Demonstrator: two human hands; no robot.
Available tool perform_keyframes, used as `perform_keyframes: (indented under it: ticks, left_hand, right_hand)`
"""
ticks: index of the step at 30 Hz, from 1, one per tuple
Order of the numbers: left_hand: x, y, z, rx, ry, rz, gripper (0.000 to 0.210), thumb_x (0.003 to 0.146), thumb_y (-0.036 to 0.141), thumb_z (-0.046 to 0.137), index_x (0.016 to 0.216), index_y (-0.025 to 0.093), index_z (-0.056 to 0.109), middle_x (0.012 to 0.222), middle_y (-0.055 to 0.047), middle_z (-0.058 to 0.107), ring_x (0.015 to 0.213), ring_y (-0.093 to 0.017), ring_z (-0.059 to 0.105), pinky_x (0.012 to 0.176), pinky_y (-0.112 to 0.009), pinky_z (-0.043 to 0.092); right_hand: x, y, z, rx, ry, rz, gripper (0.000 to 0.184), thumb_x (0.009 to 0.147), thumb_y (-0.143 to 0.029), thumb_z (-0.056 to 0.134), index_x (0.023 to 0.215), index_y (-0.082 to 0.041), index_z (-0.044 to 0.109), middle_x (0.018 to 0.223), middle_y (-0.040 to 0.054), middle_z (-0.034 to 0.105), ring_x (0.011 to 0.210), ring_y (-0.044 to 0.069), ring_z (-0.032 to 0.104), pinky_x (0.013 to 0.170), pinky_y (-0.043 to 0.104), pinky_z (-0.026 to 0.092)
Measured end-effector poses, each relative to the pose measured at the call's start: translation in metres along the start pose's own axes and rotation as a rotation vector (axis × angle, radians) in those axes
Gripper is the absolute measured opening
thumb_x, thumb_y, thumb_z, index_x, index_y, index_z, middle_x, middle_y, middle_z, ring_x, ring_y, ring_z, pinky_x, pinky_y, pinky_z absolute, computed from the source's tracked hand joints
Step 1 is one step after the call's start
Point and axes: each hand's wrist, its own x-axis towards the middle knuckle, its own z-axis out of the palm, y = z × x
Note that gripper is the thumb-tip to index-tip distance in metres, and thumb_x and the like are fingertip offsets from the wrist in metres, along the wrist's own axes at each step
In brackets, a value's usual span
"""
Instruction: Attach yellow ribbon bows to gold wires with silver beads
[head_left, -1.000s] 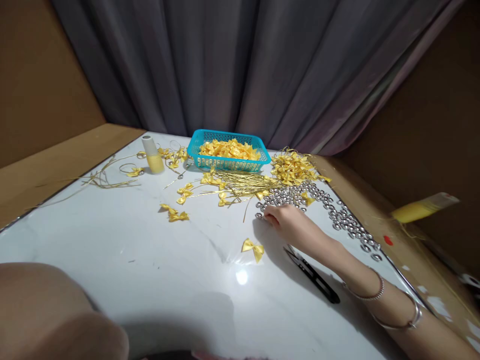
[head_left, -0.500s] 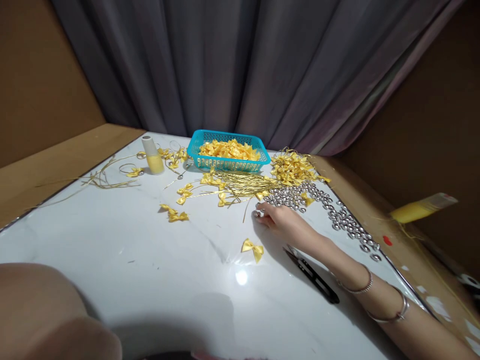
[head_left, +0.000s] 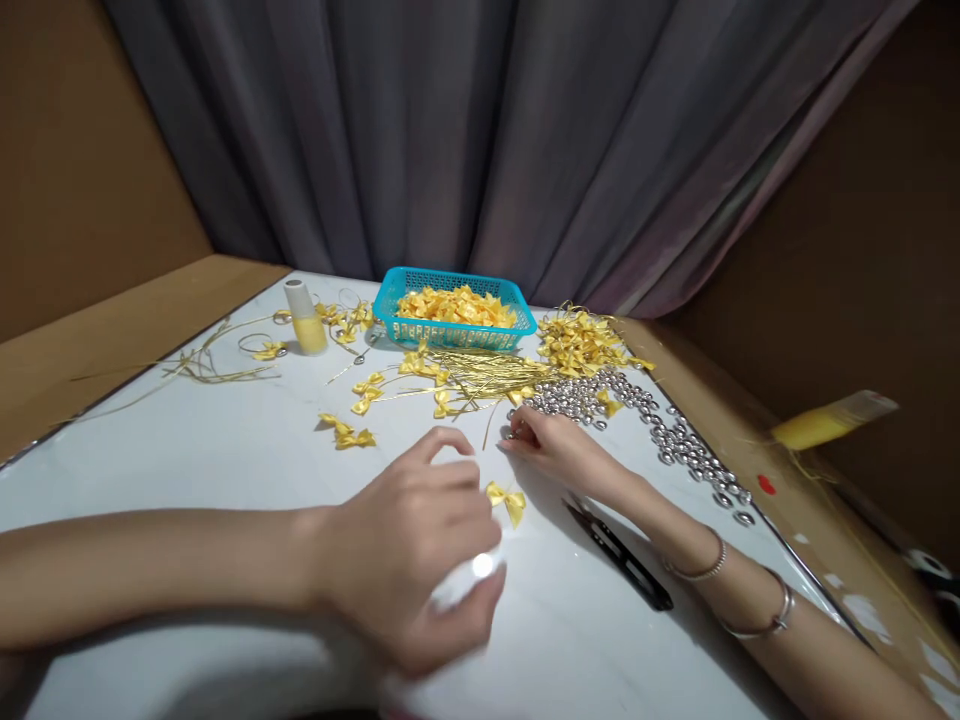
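My left hand (head_left: 420, 545) hovers above the front middle of the table, fingers bent and thumb apart, with nothing visible in it. Just beyond its fingertips lies a yellow ribbon bow (head_left: 514, 505). At the near edge of a heap of silver beads (head_left: 574, 395), my right hand (head_left: 555, 447) has its thumb and fingers closed round a small silver bead (head_left: 513, 434), partly hidden by the fingers. Black thread snips (head_left: 619, 555) lie beside my right forearm. Gold cords (head_left: 484, 372) are bundled behind the right hand.
A turquoise basket (head_left: 457, 335) of yellow bows stands at the back. Right of it is a pile of bows with cords (head_left: 581, 340). A yellow bottle with a white cap (head_left: 306, 320) stands at the left; another yellow bottle (head_left: 832, 420) is off the table's right edge.
My left hand has come in from the lower left to the middle, near the single bow. My right hand stays by the beads, its fingers shifting slightly.
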Motion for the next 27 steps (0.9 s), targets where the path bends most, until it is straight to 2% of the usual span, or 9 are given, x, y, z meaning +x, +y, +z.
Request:
perform_keyframes:
  ticks: [2,4,6,9,14,19,23,27]
  left_hand:
    - [0.013,-0.006,0.003,0.201,-0.052,0.065,0.019,0.083,0.036,0.052,0.077,0.019,0.056,0.077,-0.005,0.057,0.078,-0.021,0.050,0.087,-0.045,0.036]
    - [0.024,-0.017,0.010,0.243,-0.083,0.026,0.024,0.085,0.040,0.052,0.092,0.017,0.053,0.092,-0.007,0.056,0.086,-0.023,0.048,0.081,-0.040,0.038]
    - [0.032,-0.030,0.018,0.220,-0.084,0.012,0.027,0.085,0.042,0.054,0.097,0.018,0.051,0.099,-0.007,0.053,0.091,-0.023,0.046,0.081,-0.037,0.038]
    - [0.037,-0.042,0.026,0.192,-0.076,-0.001,0.023,0.087,0.040,0.053,0.096,0.019,0.051,0.101,-0.005,0.051,0.095,-0.022,0.045,0.084,-0.036,0.036]
    - [0.041,-0.044,0.029,0.093,-0.051,-0.033,0.010,0.087,0.031,0.054,0.087,0.020,0.053,0.097,-0.002,0.054,0.097,-0.021,0.046,0.087,-0.035,0.035]
    - [0.043,-0.045,0.029,0.003,-0.011,-0.049,0.005,0.083,0.024,0.057,0.082,0.020,0.054,0.092,-0.001,0.057,0.094,-0.019,0.048,0.088,-0.035,0.037]
    - [0.043,-0.045,0.028,-0.043,0.015,-0.081,0.004,0.081,0.023,0.057,0.081,0.019,0.055,0.087,-0.001,0.060,0.090,-0.019,0.051,0.086,-0.034,0.039]
    - [0.043,-0.043,0.027,-0.120,0.044,-0.145,0.005,0.078,0.020,0.058,0.081,0.018,0.054,0.086,-0.002,0.059,0.085,-0.018,0.054,0.080,-0.031,0.042]
  right_hand:
    - [-0.001,-0.002,0.001,-0.028,0.014,-0.018,0.006,0.087,-0.021,0.051,0.082,-0.018,0.050,0.066,0.0016,0.057,0.058,0.014,0.049,0.052,0.022,0.027]
    - [-0.001,-0.003,0.001,-0.019,0.004,-0.050,0.007,0.086,-0.015,0.047,0.081,-0.018,0.050,0.067,0.0016,0.057,0.059,0.014,0.049,0.053,0.022,0.027]
    - [-0.001,-0.002,0.001,0.001,-0.013,-0.079,0.010,0.085,-0.011,0.045,0.080,-0.018,0.050,0.069,0.0013,0.056,0.061,0.013,0.049,0.055,0.021,0.028]
    - [-0.001,0.000,0.001,0.020,-0.017,-0.102,0.013,0.081,-0.007,0.045,0.079,-0.019,0.050,0.069,0.0002,0.055,0.060,0.012,0.047,0.055,0.020,0.028]
    - [0.000,0.001,0.003,0.050,0.021,-0.118,0.012,0.080,-0.009,0.047,0.074,-0.018,0.050,0.063,-0.0021,0.050,0.055,0.011,0.042,0.053,0.020,0.028]
    - [0.000,-0.002,-0.001,0.104,0.070,-0.130,0.011,0.080,-0.010,0.050,0.072,-0.017,0.054,0.061,-0.0022,0.053,0.056,0.011,0.047,0.054,0.020,0.031]
    - [0.002,-0.003,-0.006,0.371,0.072,-0.066,0.010,0.078,-0.019,0.058,0.068,-0.016,0.058,0.055,-0.0019,0.056,0.052,0.011,0.050,0.052,0.021,0.036]
    - [0.004,-0.002,-0.009,0.725,0.031,0.046,0.020,0.070,-0.032,0.068,0.065,-0.015,0.061,0.051,-0.0011,0.058,0.049,0.012,0.053,0.051,0.024,0.042]
